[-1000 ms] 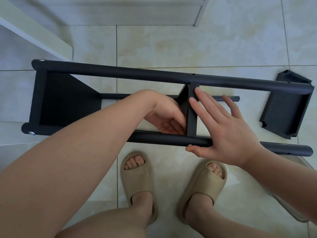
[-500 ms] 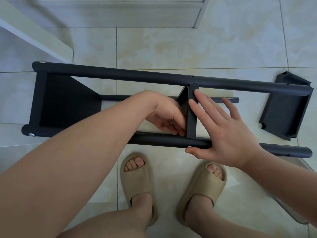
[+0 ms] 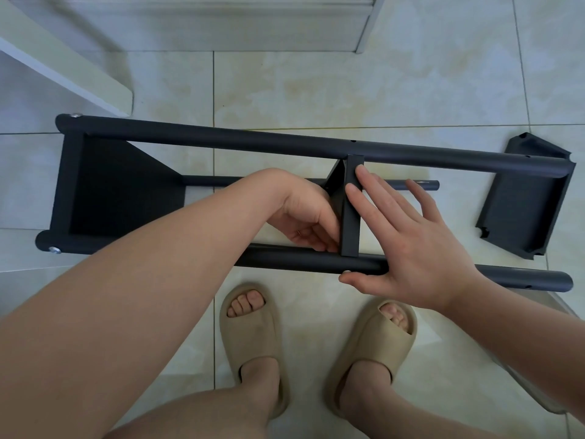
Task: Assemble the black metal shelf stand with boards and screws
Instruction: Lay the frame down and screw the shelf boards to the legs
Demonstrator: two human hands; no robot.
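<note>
A: Under the thumb of the right hand: the near tube of the stand, which lies on its side on the tile. Fingers?
B: Straight, spread, flat against the middle board. The left hand is curled at the board's other face, low by the same tube. Pinching anything: cannot tell.
A: Beyond the fingertips?
B: The far tube. A loose board lies well right of that hand.
</note>
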